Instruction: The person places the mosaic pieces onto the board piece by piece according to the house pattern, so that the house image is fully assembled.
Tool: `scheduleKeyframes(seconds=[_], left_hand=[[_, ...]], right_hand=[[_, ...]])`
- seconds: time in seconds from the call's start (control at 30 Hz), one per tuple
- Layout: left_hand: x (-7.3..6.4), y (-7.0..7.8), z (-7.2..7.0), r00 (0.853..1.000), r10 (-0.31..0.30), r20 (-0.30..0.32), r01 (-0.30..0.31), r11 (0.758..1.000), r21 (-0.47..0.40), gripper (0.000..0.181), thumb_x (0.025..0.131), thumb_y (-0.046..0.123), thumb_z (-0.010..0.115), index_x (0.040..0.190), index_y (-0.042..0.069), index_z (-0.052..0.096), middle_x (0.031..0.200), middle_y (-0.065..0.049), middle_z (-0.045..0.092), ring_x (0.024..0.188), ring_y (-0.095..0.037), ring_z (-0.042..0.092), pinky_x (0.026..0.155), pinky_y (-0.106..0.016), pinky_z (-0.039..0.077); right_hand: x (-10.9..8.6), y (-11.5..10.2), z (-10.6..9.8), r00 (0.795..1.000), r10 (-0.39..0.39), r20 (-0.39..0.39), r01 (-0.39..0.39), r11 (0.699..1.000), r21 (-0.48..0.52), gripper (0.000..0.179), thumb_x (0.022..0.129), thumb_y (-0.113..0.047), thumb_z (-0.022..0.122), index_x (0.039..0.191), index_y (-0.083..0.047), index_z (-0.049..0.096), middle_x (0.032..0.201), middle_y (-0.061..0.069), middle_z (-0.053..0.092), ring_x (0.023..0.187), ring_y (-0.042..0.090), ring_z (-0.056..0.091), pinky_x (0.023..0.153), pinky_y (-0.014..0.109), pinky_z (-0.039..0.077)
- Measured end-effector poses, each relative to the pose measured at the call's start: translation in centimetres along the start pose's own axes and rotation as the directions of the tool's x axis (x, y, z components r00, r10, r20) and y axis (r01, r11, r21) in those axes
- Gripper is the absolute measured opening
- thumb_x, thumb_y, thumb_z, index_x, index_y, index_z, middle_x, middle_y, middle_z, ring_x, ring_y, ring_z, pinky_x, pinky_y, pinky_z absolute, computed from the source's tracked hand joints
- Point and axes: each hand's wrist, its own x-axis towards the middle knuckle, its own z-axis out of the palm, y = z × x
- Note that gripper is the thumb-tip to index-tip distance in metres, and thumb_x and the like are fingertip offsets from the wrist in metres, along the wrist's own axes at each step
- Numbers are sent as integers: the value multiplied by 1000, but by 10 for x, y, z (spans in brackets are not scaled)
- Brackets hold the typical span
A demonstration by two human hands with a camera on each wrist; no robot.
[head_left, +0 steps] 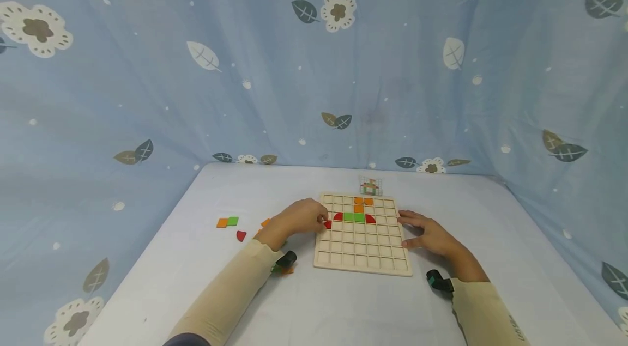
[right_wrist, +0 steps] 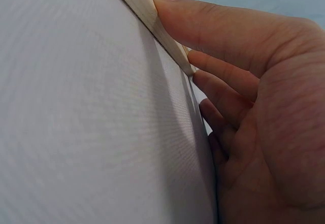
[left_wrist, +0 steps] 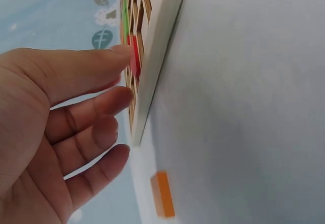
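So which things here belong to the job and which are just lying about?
Job: grid board, pieces set in it, red piece at the left hand, probably the picture card.
Lying about, perhaps for later: loose orange, green and red pieces.

Card (head_left: 370,186) behind board (head_left: 360,262), loose pieces (head_left: 222,223) to its left

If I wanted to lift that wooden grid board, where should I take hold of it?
Probably by the left and right rims of the board, one hand coming in from each side: it lies flat, its plain edges look thick enough to pinch, and coloured pieces sit on top, so keep it level.
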Motion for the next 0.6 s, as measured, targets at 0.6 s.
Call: scheduleKeyframes(seconds=[0.6], left_hand=[[-40,-34,-24,996,-94,-2,94,994,59,16,89,24,73,103,18,73,86,14,62,78,-10,56,75,-28,48]], right_hand=[[2,4,1,1000,11,7,-11,1000,7,78,72,-35,84,136,-1,55,151,20,34,139,47,22,105,67,19]])
